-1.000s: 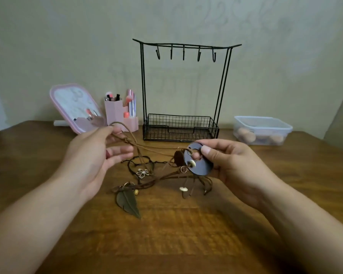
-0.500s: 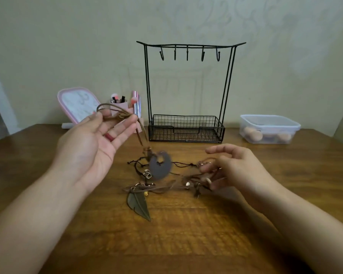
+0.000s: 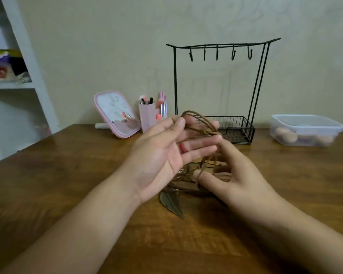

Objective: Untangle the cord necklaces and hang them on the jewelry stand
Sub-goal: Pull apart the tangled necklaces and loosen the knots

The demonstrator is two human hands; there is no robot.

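A loop of brown cord necklace (image 3: pixel 199 120) with a knot lies over the fingers of my left hand (image 3: pixel 166 153), and the thumb holds it against the index finger. Its strands drop to my right hand (image 3: pixel 232 175), where thumb and curled fingers pinch them just under the left fingertips. The rest of the tangled necklaces (image 3: pixel 186 183) lie on the wooden table (image 3: pixel 67 175) beneath both hands, mostly hidden. A dark leaf pendant (image 3: pixel 172 204) sticks out toward me. The black wire jewelry stand (image 3: pixel 222 45) stands behind, its hooks bare and its basket (image 3: pixel 236 127) at the base.
A pink-framed mirror (image 3: pixel 115 113) and a pink holder with cosmetics (image 3: pixel 148 115) stand left of the stand. A lidded plastic box (image 3: pixel 305 129) sits at the back right. A white shelf unit (image 3: pixel 18 76) is at the far left.
My right hand has risen from the pile to the strands below my left fingertips and taken hold of them. The round dark pendant is out of sight. The view has swung left.
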